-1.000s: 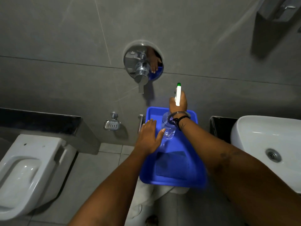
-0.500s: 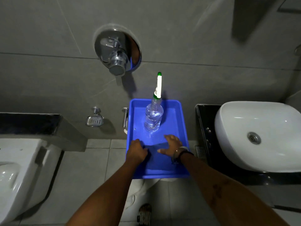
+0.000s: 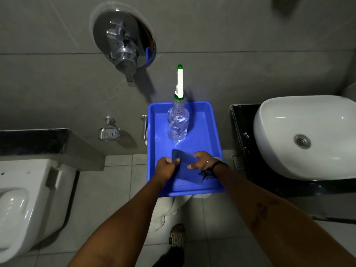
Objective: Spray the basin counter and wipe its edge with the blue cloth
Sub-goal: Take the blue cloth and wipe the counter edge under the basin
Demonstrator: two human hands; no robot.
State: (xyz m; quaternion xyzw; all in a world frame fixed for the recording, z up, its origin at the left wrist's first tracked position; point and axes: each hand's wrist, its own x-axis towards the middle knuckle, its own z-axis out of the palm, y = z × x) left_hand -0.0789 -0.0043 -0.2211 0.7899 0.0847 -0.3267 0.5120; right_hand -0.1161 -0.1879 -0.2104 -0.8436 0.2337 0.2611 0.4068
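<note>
A blue tray [image 3: 207,132] stands between the toilet and the basin. In its far half a clear spray bottle [image 3: 177,124] with a white and green nozzle stands upright, with no hand on it. Over the near half, my left hand [image 3: 166,169] and my right hand [image 3: 202,160] both grip the dark blue cloth [image 3: 185,166], which is lifted a little off the tray floor. The white basin [image 3: 304,137] sits on a black counter [image 3: 238,132] to the right, apart from both hands.
A white toilet [image 3: 23,205] is at the left under a black ledge. A chrome mixer tap [image 3: 123,41], a soap dish [image 3: 108,132] and a small tap are on the grey tiled wall. My sandalled foot [image 3: 176,236] is on the floor below the tray.
My right hand let go of the spray bottle, which now stands in the tray. Both hands came down to the near end and took hold of the blue cloth, lifting it.
</note>
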